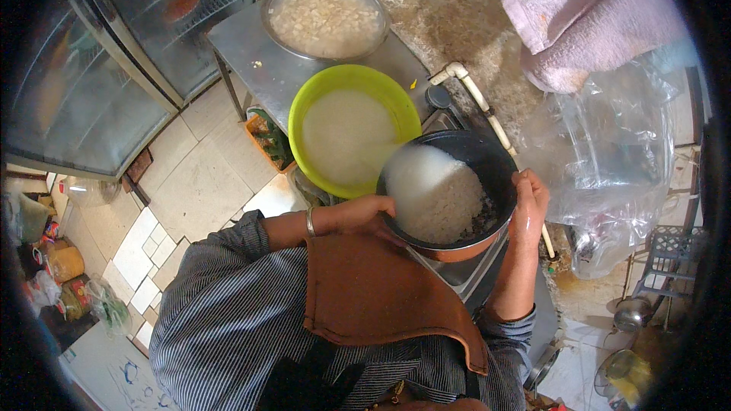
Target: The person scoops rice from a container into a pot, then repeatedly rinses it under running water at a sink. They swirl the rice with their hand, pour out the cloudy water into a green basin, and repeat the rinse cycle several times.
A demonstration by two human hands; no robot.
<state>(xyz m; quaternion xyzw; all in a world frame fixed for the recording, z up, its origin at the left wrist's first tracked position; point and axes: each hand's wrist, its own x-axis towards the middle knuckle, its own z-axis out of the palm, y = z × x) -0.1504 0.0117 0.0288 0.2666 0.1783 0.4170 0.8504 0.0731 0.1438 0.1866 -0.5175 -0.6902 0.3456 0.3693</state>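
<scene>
My left hand (365, 216) grips the near-left rim of a dark-lined cooking pot (497, 160) with an orange-brown outside. On the opposite side, my right hand (528, 197) is closed over the rim, its forearm wet. Inside the tilted pot, rice grains (451, 205) lie under cloudy white water (425, 168). Whitish water runs over the pot's left edge into a lime-green plastic basin (298, 125). That basin holds more cloudy water (348, 131) and stands just left of the pot.
A metal bowl (384, 28) of pale diced pieces in water stands on the steel table (240, 48). White pipe (473, 90) runs along the stained wall. Clear plastic sheeting (599, 148) and a pink towel (582, 17) hang right. Glass-door fridges (165, 28) stand left; an orange crate (265, 145) sits below.
</scene>
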